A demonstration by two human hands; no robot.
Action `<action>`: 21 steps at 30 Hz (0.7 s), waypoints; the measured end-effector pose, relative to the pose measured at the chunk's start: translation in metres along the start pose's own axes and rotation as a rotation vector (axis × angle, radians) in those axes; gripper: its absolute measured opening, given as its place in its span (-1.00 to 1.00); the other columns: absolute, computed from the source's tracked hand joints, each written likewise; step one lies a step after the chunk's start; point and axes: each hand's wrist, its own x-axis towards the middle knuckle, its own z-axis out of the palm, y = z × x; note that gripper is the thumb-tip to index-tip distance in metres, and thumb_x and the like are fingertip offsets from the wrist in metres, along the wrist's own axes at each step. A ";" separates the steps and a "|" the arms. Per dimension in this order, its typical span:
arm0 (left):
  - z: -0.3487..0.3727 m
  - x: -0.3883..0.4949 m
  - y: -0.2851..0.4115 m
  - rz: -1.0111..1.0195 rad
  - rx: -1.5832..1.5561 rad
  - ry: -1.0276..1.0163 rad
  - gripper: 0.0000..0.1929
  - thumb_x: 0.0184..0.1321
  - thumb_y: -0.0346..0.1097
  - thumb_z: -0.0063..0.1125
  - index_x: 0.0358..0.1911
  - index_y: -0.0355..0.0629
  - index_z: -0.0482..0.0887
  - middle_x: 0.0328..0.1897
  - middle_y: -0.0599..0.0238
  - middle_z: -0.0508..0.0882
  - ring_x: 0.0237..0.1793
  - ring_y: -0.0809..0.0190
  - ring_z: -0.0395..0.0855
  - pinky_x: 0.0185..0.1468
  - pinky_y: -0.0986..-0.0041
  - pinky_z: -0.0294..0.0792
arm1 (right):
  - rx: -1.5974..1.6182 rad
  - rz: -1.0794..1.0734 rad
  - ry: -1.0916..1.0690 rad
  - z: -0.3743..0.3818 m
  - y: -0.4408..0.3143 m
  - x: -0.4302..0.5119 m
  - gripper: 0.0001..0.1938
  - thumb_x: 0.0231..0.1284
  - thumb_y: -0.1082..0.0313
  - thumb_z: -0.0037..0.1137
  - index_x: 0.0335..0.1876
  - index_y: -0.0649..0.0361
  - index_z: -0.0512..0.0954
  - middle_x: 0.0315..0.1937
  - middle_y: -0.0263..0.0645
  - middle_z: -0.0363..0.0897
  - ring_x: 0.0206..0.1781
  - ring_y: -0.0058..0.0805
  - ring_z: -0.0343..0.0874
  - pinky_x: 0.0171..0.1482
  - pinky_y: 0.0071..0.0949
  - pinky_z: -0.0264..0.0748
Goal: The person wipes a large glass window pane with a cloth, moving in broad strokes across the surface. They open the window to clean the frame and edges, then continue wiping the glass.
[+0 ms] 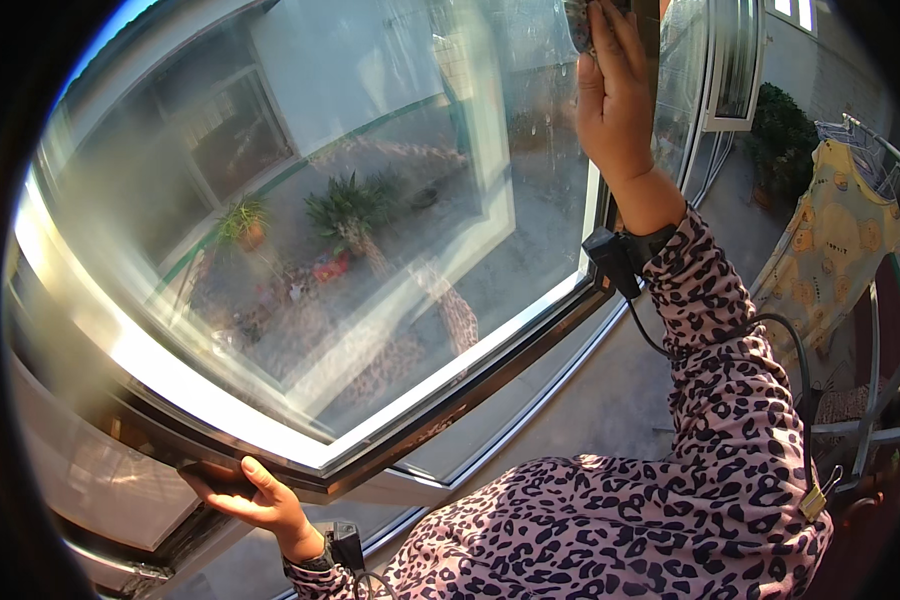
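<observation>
A window sash (457, 405) with a dark outer frame and a white inner edge stands swung out before me. My left hand (266, 502) holds its lower corner, thumb on the near side and fingers reaching under the frame. High on the right, my right hand (615, 105) presses a dark patterned cloth (579, 28) to the glass pane (420, 172) beside the frame's side edge. Part of the cloth is hidden by the fingers and the picture's top edge. Streaks and drops mark the glass near the cloth, and hazy patches cover other parts.
Wrist devices with cables sit on both my forearms, one a black box (611, 255). On the right, a yellow printed garment (832, 232) hangs from a metal rack (881, 154). Behind it stands a leafy plant (780, 135). Another white-framed sash (735, 67) stands open at upper right.
</observation>
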 end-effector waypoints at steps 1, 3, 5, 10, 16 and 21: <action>-0.001 0.001 -0.001 0.016 0.029 0.001 -0.29 0.40 -0.22 0.02 0.42 -0.47 -0.06 0.48 -0.22 0.08 0.45 -0.12 0.16 0.45 0.16 0.12 | -0.004 0.037 -0.023 -0.003 -0.008 -0.018 -0.54 0.39 0.40 -0.09 0.39 0.19 0.32 0.37 -0.11 0.28 0.44 -0.02 0.19 0.39 -0.25 0.17; -0.002 0.003 0.002 0.022 -0.005 -0.008 -0.31 0.39 -0.30 0.01 0.42 -0.46 -0.06 0.48 -0.23 0.08 0.46 -0.10 0.15 0.46 0.18 0.09 | -0.042 0.171 -0.124 -0.011 -0.032 -0.070 -0.52 0.32 0.46 -0.03 0.37 0.15 0.34 0.38 -0.14 0.26 0.45 0.05 0.16 0.39 -0.15 0.16; -0.002 0.004 0.002 0.031 -0.023 0.001 -0.32 0.40 -0.32 -0.01 0.42 -0.46 -0.06 0.48 -0.25 0.08 0.46 -0.10 0.15 0.47 0.18 0.09 | -0.072 0.227 -0.249 -0.031 -0.061 -0.131 -0.50 0.32 0.49 -0.04 0.39 0.17 0.31 0.42 -0.10 0.20 0.48 0.07 0.10 0.43 -0.11 0.08; -0.005 0.004 -0.003 0.035 0.029 0.008 -0.32 0.39 -0.28 0.01 0.42 -0.46 -0.05 0.45 -0.25 0.13 0.41 -0.13 0.23 0.41 0.15 0.23 | 0.117 0.467 -0.421 -0.074 -0.132 -0.245 -0.52 0.36 0.63 -0.15 0.39 0.25 0.30 0.45 -0.04 0.16 0.52 0.07 0.02 0.45 -0.21 0.09; -0.005 0.018 0.026 0.035 0.003 -0.039 -0.34 0.40 -0.27 -0.01 0.40 -0.49 -0.03 0.44 -0.28 0.13 0.36 -0.14 0.30 0.35 0.18 0.32 | 0.366 0.299 -0.500 -0.073 -0.171 -0.230 -0.47 0.24 0.62 0.02 0.36 0.20 0.34 0.36 -0.06 0.28 0.43 -0.05 0.23 0.45 -0.30 0.13; -0.013 0.041 0.052 0.114 0.073 -0.038 -0.33 0.42 -0.25 -0.06 0.41 -0.48 -0.08 0.47 -0.29 0.08 0.39 -0.17 0.26 0.37 0.16 0.30 | 0.777 -0.005 -0.790 -0.070 -0.173 -0.194 -0.83 0.30 0.34 0.03 -0.09 0.10 0.60 -0.04 -0.22 0.52 0.11 -0.37 0.50 0.21 -0.39 0.44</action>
